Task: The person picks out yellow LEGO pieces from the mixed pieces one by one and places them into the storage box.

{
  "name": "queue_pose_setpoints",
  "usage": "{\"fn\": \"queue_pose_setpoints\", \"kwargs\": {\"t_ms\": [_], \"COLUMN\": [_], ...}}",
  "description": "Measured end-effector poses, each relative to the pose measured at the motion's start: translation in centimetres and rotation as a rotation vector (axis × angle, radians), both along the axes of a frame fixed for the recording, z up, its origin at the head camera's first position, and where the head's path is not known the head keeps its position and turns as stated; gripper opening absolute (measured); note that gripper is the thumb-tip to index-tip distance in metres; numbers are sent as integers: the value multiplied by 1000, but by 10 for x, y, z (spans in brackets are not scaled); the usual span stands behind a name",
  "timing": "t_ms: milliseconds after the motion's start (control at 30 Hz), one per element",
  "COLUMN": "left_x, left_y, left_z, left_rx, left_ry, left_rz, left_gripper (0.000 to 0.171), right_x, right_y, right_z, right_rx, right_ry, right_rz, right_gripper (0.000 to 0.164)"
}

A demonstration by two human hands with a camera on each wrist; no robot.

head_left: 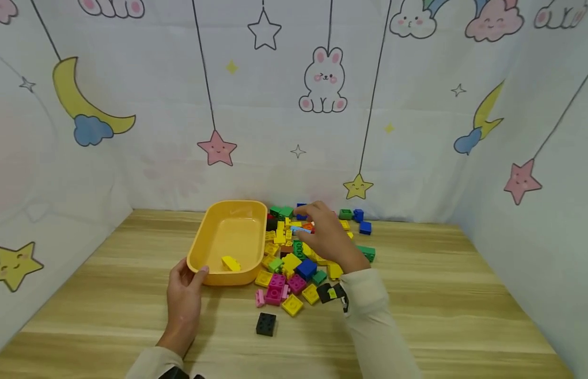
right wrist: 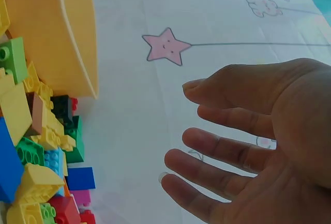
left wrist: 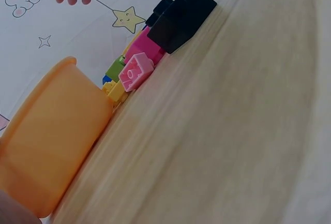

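Orange tray: sits on the wood-grain table, left of the loose bricks, its right side close against them.
Yellow brick: lies inside the tray, near the end closest to the person; the rest of the tray floor is bare.
Left hand: grips the tray's near left corner, thumb over the rim, fingers around the outside.
Right hand: holds nothing; fingers apart and gently bent, thumb separate, above the far part of the brick pile.
Light blue brick: in the pile, beside the right hand's fingertips as the head view shows it.
Pile colours: mostly yellow, with green, blue, red and magenta.
Black brick: stands apart on the near side, studs up.
Pink brick: at the pile's near edge.
Backdrop: white cloth printed with stars, moons and rabbits.
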State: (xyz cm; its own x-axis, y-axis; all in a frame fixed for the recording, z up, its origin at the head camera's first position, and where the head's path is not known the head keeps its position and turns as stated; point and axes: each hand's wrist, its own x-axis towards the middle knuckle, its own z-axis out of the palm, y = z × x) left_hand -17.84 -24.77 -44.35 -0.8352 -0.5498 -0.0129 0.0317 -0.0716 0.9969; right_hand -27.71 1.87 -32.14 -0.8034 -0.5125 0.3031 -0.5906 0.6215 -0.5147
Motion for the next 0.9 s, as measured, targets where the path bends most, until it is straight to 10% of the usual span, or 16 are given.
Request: {"fn": "queue_pose_setpoints", "kwargs": {"t_ms": [500,900], "left_x": [1,3], "left_y": [-3,-7], "left_z": [-1,1], "left_rx": [-12,-28], "left_ry": [-8,-19], "left_rz": [-18,-41], "left_gripper": [63,64], "right_x": [-5,-7], "right_y": [54,61], "right_z": [13,-25], "right_rx": [-8,316], "right_ry": [-72,-40], "right_rz": [-112,-88], "right_gripper": [42,28]}}
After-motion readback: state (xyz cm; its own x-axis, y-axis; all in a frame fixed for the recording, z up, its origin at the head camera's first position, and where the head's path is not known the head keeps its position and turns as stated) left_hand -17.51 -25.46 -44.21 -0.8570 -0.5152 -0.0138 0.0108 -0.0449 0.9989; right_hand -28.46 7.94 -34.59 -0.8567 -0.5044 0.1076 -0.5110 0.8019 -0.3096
